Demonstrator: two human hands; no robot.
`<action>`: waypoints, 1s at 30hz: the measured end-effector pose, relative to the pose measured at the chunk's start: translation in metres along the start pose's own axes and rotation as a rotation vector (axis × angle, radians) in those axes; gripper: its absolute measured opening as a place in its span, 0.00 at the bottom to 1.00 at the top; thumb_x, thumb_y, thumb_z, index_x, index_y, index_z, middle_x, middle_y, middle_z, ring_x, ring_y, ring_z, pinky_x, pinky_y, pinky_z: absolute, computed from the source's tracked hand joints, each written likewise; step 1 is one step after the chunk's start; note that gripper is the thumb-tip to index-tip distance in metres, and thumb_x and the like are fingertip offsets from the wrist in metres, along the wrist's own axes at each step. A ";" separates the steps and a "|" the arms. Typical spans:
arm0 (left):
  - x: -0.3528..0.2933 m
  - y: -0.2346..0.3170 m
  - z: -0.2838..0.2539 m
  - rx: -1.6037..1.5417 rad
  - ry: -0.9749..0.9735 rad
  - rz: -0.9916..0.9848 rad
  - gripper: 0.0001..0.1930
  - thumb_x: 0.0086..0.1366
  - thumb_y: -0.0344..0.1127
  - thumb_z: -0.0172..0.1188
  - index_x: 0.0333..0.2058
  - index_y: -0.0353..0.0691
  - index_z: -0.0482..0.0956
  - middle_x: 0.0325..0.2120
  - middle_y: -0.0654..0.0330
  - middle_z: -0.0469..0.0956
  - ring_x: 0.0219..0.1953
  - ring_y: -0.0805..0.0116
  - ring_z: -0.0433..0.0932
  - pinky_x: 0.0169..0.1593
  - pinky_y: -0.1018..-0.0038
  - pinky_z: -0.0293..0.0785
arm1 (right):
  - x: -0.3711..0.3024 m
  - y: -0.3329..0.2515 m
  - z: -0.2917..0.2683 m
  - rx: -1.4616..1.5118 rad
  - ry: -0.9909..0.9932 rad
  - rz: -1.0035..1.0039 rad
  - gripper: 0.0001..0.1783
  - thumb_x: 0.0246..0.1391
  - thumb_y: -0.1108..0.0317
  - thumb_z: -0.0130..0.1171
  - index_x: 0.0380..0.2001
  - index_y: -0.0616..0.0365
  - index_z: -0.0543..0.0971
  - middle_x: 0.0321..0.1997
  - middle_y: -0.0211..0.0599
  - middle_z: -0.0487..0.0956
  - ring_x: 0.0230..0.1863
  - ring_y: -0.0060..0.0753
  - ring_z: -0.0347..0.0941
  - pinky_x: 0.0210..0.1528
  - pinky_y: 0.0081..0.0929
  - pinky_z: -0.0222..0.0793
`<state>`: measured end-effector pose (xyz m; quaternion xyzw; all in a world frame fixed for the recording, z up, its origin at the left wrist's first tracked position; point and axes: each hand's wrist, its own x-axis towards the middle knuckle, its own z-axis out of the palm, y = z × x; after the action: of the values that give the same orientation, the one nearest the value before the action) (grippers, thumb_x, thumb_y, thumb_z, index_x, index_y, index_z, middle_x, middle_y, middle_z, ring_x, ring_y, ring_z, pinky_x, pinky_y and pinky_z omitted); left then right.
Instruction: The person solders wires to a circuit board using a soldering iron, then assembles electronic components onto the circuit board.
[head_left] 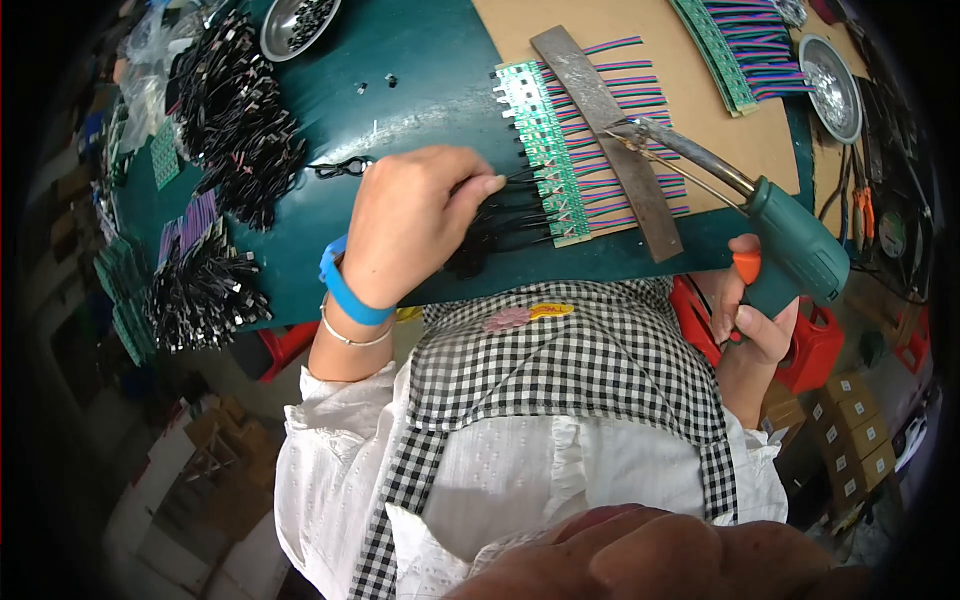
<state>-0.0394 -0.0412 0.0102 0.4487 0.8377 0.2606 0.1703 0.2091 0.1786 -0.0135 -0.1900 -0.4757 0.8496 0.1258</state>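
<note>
Green circuit-board strip [553,165] lies just right of the left hand [420,205], its long axis running near to far. That hand, the nearer one, pinches a black wire [521,177] beside the strip's left edge. Well to the right, the right hand [762,322] wraps the soldering gun [800,245], its tip reaching left over a metal bar [590,98].

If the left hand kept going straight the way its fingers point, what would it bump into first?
Probably the green circuit board, just right of the left hand, along the black cable it seems to pinch. The hand's height is hard to judge, so it might pass over.
</note>
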 end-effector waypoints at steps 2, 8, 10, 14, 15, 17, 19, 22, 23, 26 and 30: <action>-0.021 -0.011 -0.004 -0.183 -0.049 -0.121 0.03 0.53 0.29 0.62 0.25 0.35 0.80 0.22 0.53 0.78 0.22 0.57 0.77 0.26 0.70 0.73 | 0.001 0.000 0.000 0.001 0.008 -0.021 0.36 0.39 0.72 0.60 0.51 0.80 0.59 0.15 0.39 0.69 0.11 0.25 0.65 0.13 0.16 0.61; -0.050 -0.056 -0.015 -0.323 0.094 -0.315 0.05 0.55 0.25 0.62 0.32 0.35 0.81 0.25 0.56 0.81 0.23 0.71 0.78 0.29 0.77 0.74 | 0.010 -0.001 0.002 -0.012 -0.069 -0.035 0.35 0.43 0.71 0.59 0.53 0.78 0.58 0.14 0.37 0.68 0.11 0.24 0.63 0.13 0.15 0.61; -0.054 -0.070 -0.013 -0.084 0.297 -0.365 0.08 0.51 0.24 0.64 0.32 0.37 0.81 0.30 0.57 0.79 0.27 0.65 0.77 0.34 0.72 0.74 | 0.012 -0.002 0.005 -0.013 -0.067 -0.021 0.35 0.43 0.72 0.59 0.53 0.78 0.58 0.15 0.38 0.68 0.12 0.23 0.63 0.13 0.16 0.61; -0.052 -0.084 -0.016 0.340 0.241 -0.165 0.09 0.46 0.24 0.66 0.29 0.37 0.80 0.34 0.58 0.75 0.34 0.59 0.73 0.39 0.67 0.71 | 0.015 -0.001 0.008 -0.018 -0.088 -0.017 0.35 0.44 0.72 0.59 0.53 0.78 0.57 0.16 0.38 0.68 0.13 0.23 0.63 0.13 0.16 0.61; -0.053 -0.089 -0.013 0.279 0.229 -0.185 0.09 0.45 0.24 0.66 0.28 0.37 0.79 0.35 0.58 0.74 0.37 0.57 0.72 0.41 0.66 0.69 | 0.016 -0.001 0.009 -0.018 -0.093 -0.016 0.35 0.44 0.72 0.59 0.54 0.77 0.57 0.16 0.38 0.68 0.13 0.24 0.63 0.13 0.17 0.61; -0.052 -0.100 -0.008 0.170 0.244 -0.194 0.08 0.45 0.26 0.66 0.25 0.36 0.76 0.32 0.58 0.75 0.37 0.56 0.71 0.41 0.65 0.69 | 0.017 -0.003 0.012 -0.021 -0.102 -0.018 0.36 0.44 0.72 0.59 0.54 0.77 0.57 0.16 0.38 0.68 0.13 0.24 0.63 0.13 0.17 0.62; -0.051 -0.097 -0.010 0.072 0.156 -0.199 0.08 0.46 0.26 0.66 0.25 0.37 0.77 0.29 0.58 0.75 0.36 0.57 0.72 0.40 0.66 0.69 | 0.018 -0.003 0.014 -0.022 -0.106 -0.012 0.35 0.45 0.72 0.59 0.54 0.77 0.57 0.16 0.38 0.68 0.13 0.24 0.63 0.13 0.17 0.62; -0.051 -0.083 -0.013 -0.150 -0.035 -0.132 0.09 0.49 0.30 0.69 0.28 0.37 0.78 0.21 0.62 0.75 0.29 0.69 0.73 0.30 0.75 0.67 | 0.016 -0.001 0.012 -0.026 -0.105 -0.023 0.35 0.45 0.72 0.59 0.54 0.77 0.57 0.16 0.38 0.68 0.13 0.24 0.63 0.13 0.17 0.62; -0.053 -0.082 -0.012 -0.247 -0.074 -0.138 0.08 0.50 0.30 0.68 0.27 0.36 0.78 0.20 0.63 0.75 0.26 0.71 0.72 0.29 0.76 0.67 | 0.017 -0.001 0.012 -0.027 -0.110 -0.025 0.35 0.45 0.72 0.59 0.54 0.77 0.57 0.16 0.38 0.68 0.13 0.24 0.63 0.13 0.17 0.62; -0.060 -0.085 -0.010 -0.410 -0.017 -0.340 0.07 0.52 0.30 0.67 0.27 0.35 0.78 0.17 0.64 0.74 0.21 0.74 0.71 0.26 0.78 0.66 | 0.018 0.000 0.010 -0.025 -0.116 -0.039 0.35 0.45 0.72 0.59 0.54 0.76 0.57 0.16 0.37 0.67 0.13 0.23 0.62 0.13 0.17 0.62; -0.056 -0.101 -0.009 0.149 0.448 -0.639 0.12 0.50 0.39 0.70 0.24 0.37 0.78 0.15 0.59 0.75 0.17 0.65 0.73 0.24 0.72 0.69 | 0.020 -0.002 0.011 -0.036 -0.128 -0.035 0.35 0.45 0.72 0.59 0.54 0.76 0.57 0.16 0.37 0.67 0.13 0.23 0.62 0.13 0.17 0.62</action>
<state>-0.0807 -0.1372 -0.0387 0.1085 0.9681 0.2245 0.0231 0.1863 0.1790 -0.0104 -0.1293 -0.5013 0.8489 0.1064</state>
